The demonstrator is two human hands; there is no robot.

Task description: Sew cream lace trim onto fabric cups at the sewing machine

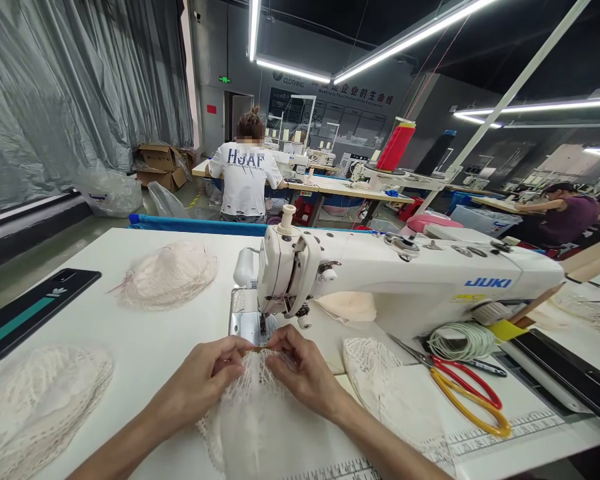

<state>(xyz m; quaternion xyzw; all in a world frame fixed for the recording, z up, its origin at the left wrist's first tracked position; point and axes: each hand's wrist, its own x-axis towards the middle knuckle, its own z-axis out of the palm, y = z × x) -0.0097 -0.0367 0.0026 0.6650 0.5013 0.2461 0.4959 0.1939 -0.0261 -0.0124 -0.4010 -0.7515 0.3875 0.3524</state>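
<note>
A white sewing machine (405,280) stands across the table, its presser foot (263,325) just beyond my fingertips. Both hands pinch the top edge of a cream lace piece (260,407), which drapes toward me over the table. My left hand (213,370) has thumb and fingers closed on its left side. Closed on the right side is my right hand (305,370). Between the fingertips shows a small yellowish-brown strip (259,348), too small to name. Another lace piece (390,387) lies right of my right hand.
Scissors (470,393) with red and yellow handles and a coil of pale cord (463,341) lie at right, near a clear ruler (510,427). Lace stacks (167,273) and a dark phone-like panel (35,310) occupy the left. A person (245,173) sits at a table ahead.
</note>
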